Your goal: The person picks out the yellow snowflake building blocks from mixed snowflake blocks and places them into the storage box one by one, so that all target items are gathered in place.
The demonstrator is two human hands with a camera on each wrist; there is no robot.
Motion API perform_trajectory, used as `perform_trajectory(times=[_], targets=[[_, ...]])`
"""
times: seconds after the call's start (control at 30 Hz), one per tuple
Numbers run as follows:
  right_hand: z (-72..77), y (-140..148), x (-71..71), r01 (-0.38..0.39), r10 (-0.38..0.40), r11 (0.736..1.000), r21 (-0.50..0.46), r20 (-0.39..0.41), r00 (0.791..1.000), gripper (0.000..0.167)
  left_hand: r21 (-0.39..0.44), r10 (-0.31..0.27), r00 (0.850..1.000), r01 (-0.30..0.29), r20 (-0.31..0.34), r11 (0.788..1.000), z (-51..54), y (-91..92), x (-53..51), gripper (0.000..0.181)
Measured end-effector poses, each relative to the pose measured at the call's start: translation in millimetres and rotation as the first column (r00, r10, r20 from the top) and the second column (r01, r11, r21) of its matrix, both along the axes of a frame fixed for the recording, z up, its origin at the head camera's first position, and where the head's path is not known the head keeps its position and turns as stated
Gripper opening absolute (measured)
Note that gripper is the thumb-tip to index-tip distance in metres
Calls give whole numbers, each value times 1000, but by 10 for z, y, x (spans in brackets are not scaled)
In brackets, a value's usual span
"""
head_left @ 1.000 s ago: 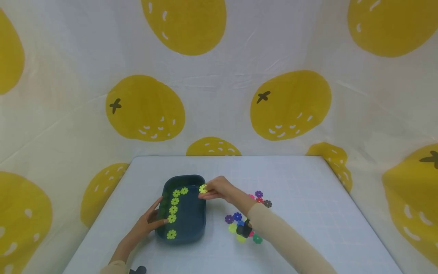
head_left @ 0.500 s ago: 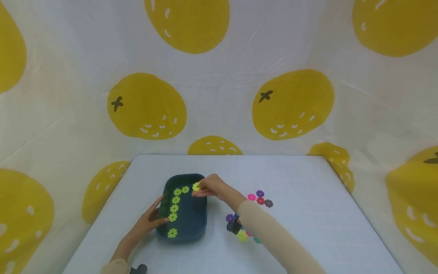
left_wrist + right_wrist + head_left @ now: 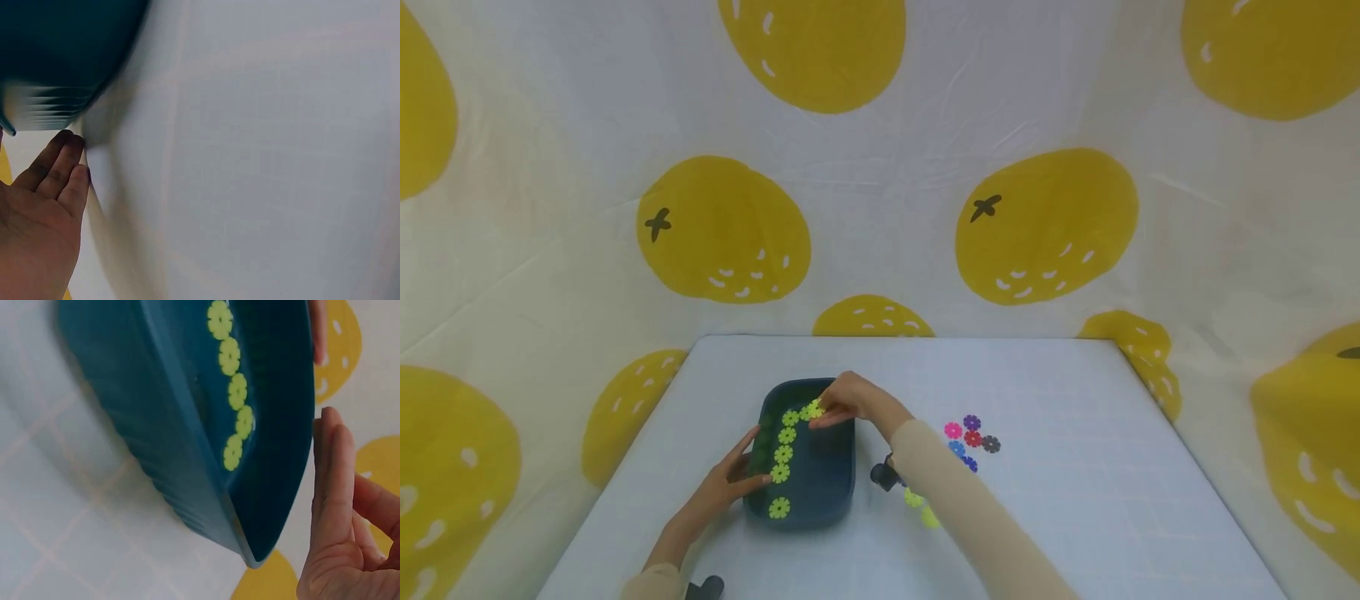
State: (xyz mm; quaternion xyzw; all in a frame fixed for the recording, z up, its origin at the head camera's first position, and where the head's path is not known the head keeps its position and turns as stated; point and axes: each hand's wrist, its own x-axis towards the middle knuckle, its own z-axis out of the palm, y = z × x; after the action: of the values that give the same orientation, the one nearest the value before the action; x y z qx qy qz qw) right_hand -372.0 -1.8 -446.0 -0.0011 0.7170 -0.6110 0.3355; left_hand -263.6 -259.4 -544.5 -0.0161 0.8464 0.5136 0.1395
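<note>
A dark teal tray [image 3: 816, 500] stands on the table, with several yellow-green flower-shaped interlocking discs [image 3: 783, 454] in a curved line along its left and far side. My left hand [image 3: 718, 492] holds the tray's left wall, thumb over the rim; in the left wrist view its other fingers lie straight against the outside. My right hand [image 3: 853, 398] reaches over the far right of the tray and pinches one yellow-green disc [image 3: 816, 408] beside the last one of the line. In the right wrist view the right hand [image 3: 340, 512] is beside the tray's rim, and the pinched disc is hidden.
Right of the tray lie loose discs in pink, purple, red, grey and blue [image 3: 972, 438], with yellow-green ones [image 3: 930, 517] nearer, partly hidden by the right sleeve [image 3: 955, 492]. The white table [image 3: 1075, 467] meets a fruit-patterned cloth behind.
My right hand has moved left across the tray, bringing the pinched disc from the right rim to the end of the line. The left hand has stayed at the tray.
</note>
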Motion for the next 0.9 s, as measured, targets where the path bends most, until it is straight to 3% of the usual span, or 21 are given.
perform_trajectory(times=[0.4, 0.57, 0.9], targets=[[-50, -199, -79, 54, -53, 997, 60, -20, 998, 14, -27, 1, 1000, -1, -23, 1000, -30, -11, 1, 89], [-142, -258, -106, 95, -95, 993, 71, -3, 995, 17, -9, 2, 1000, -2, -17, 1000, -32, 3, 0, 90], [-248, -407, -39, 144, -145, 987, 68, 17, 989, 19, 18, 4, 1000, -4, -22, 1000, -27, 1, 10, 89]])
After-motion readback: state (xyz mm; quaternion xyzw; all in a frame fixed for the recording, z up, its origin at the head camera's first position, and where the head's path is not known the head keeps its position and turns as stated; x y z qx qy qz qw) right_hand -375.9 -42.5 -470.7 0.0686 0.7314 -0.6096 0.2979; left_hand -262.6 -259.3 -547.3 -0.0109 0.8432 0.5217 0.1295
